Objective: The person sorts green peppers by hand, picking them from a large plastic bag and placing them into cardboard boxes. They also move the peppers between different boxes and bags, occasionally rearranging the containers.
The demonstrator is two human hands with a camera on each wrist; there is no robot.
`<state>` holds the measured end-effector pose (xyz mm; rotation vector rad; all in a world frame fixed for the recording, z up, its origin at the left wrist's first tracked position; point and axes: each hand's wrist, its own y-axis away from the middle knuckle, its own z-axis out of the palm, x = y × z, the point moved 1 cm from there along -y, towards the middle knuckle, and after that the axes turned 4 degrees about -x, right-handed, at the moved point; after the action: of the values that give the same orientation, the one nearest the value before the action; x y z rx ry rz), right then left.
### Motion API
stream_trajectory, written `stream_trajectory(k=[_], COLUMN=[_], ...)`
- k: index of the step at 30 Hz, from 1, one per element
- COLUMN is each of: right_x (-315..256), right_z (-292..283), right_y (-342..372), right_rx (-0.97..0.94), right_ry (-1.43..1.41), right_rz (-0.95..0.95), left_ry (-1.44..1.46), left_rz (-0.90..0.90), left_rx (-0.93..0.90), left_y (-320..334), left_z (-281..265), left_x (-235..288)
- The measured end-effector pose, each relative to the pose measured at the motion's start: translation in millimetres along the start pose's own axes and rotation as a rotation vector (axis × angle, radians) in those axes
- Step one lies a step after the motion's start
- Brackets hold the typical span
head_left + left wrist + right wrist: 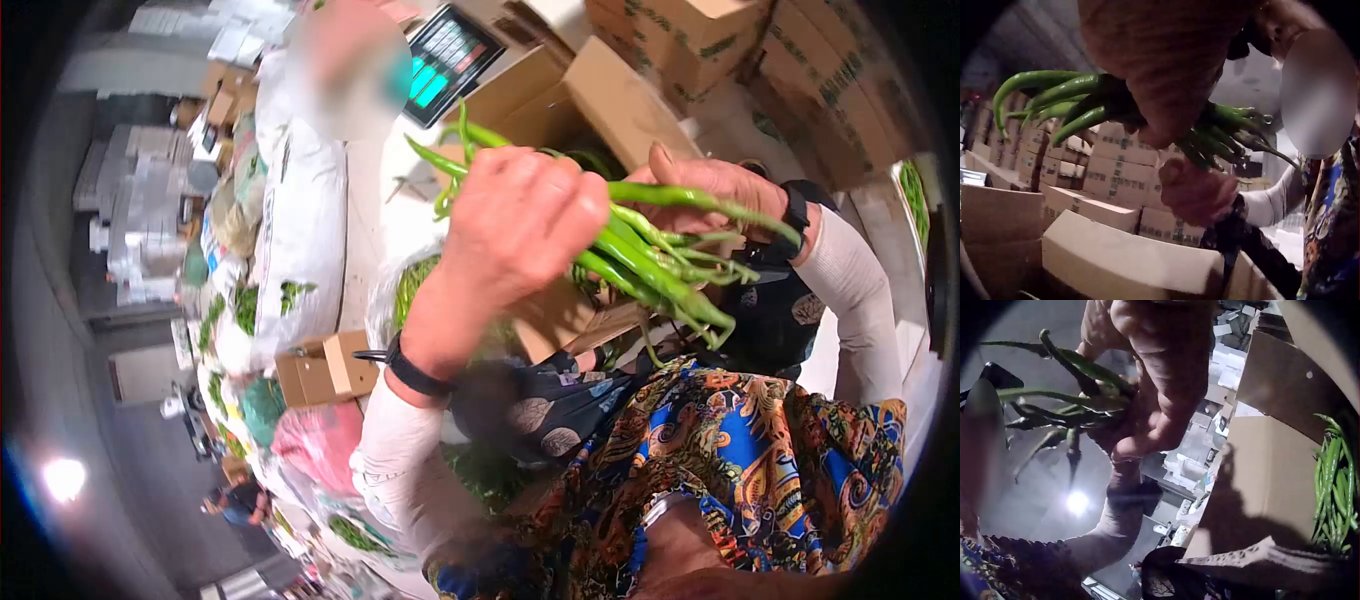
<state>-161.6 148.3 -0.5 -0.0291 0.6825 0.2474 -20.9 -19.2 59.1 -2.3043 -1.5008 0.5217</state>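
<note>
A bunch of long green chili peppers (650,262) is gripped in my left hand (520,220), which curls round its middle above a cardboard box. Stems and tips stick out on both sides of the fist. My right hand (710,185) is just beside it, behind the stem ends, with the thumb raised away from the peppers. In the left wrist view the right hand (1197,194) shows below the stems (1254,134), palm side partly visible. The peppers hide part of its fingers in the head view.
An open cardboard box (625,105) stands under the hands; more green peppers (1335,487) lie beside a flap in the right wrist view. A lit scale display (450,65) is behind. Stacked cartons (690,45) rise at the back, with white sacks (300,230) at the left.
</note>
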Motion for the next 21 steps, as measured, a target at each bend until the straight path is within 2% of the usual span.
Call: stream_trajectory(k=[2,5,9,11,13,14,15,17,19,21], right_x=[1.3,-5.6,3.5,-0.9,-11.0,-13.5,-15.4,-15.0,-15.6,-16.6], right_z=[-2.0,-7.3,-27.8,-27.1,-10.5,-11.2,-12.8,-20.1,-23.1,-24.5], right_y=[12.6,20.6,25.5,26.3,32.3,34.6,37.1,36.5,38.1,38.9], right_rx=[-0.025,-0.008,0.111,0.177,0.287,0.293,0.299,0.277,0.249,0.191], right_ry=[-0.064,0.041,0.014,0.074,0.093,0.064,0.035,0.050,0.065,0.091], right_rz=[-0.003,0.103,0.043,-0.089,-0.257,-0.263,-0.270,-0.324,-0.369,-0.418], left_ry=[-0.098,-0.060,-0.061,-0.118,-0.283,-0.357,-0.351,-0.353,-0.330,-0.286], left_rz=[0.225,0.325,0.379,0.396,0.313,0.253,0.270,0.103,0.045,0.006], left_rx=[0.039,0.064,0.067,0.104,0.221,0.209,0.215,0.316,0.404,0.352], left_y=[-23.1,-45.3,-71.0,-82.8,-96.5,-99.3,-101.9,-101.2,-93.4,-84.2], left_z=[18.3,40.4,61.2,71.6,81.9,80.8,82.2,90.2,87.2,81.9], left_x=[4.7,6.3,0.6,-3.8,-6.2,-5.1,-4.6,-9.8,-5.8,-3.9])
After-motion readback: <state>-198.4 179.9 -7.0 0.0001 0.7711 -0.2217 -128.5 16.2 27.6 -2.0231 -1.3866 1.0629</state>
